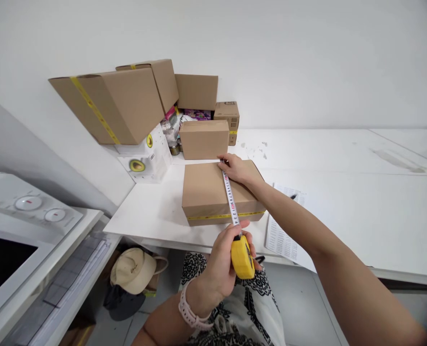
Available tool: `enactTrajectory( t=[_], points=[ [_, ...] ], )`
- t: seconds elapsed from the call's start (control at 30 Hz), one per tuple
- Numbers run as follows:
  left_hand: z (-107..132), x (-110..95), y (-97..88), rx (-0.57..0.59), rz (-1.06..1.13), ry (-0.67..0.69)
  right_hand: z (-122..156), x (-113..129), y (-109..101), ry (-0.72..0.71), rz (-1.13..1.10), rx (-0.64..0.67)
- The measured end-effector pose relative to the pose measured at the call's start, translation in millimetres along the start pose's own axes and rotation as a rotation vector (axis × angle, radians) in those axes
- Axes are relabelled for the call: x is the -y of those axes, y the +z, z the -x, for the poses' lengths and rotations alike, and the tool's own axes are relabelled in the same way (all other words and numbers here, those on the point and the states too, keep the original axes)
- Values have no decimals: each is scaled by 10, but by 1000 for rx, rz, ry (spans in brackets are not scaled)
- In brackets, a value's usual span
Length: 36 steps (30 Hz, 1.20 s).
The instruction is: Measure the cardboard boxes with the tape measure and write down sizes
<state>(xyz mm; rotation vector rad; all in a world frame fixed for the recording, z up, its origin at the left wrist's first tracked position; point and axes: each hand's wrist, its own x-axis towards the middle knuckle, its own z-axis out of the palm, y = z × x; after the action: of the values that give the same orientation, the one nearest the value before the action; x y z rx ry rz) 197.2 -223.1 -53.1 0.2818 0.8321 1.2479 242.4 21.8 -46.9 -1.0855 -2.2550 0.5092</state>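
Observation:
A brown cardboard box (202, 187) with yellow tape along its front side lies on the white table. Across its top runs the white blade of a yellow tape measure (243, 259). My left hand (222, 259) is closed around the yellow case, just in front of the table's near edge. At the box's far edge, my right hand (236, 168) pinches the end of the blade and rests on the cardboard. The blade passes over the front edge of the box down to the case.
Stacked cardboard boxes (134, 103) stand on a white avocado-print box (152, 161) at the left. Behind the measured box is another small box (204, 139). Printed sheets (283, 235) with a pen lie at right. A microwave (18, 230) is at far left; a cap (134, 270) sits below.

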Motion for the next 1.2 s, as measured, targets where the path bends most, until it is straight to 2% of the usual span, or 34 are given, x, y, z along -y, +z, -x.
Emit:
enactTrajectory(
  t=[0.1, 0.2, 0.4, 0.6, 0.97, 1.2],
  points=[
    [3, 12, 5, -7, -1, -9, 78, 160, -133, 87, 87, 39],
    [16, 55, 7, -6, -4, -5, 114, 223, -199, 120, 119, 54],
    [62, 138, -4, -6, -7, 10, 103, 188, -164, 95, 6, 50],
    [62, 100, 12, -20, 3, 64, 130, 275, -204, 139, 54, 67],
    [-90, 93, 37, -18, 61, 83, 85, 200, -138, 124, 22, 56],
    [-143, 45, 78, -96, 114, 114, 89, 204, -146, 117, 42, 54]
  ],
)
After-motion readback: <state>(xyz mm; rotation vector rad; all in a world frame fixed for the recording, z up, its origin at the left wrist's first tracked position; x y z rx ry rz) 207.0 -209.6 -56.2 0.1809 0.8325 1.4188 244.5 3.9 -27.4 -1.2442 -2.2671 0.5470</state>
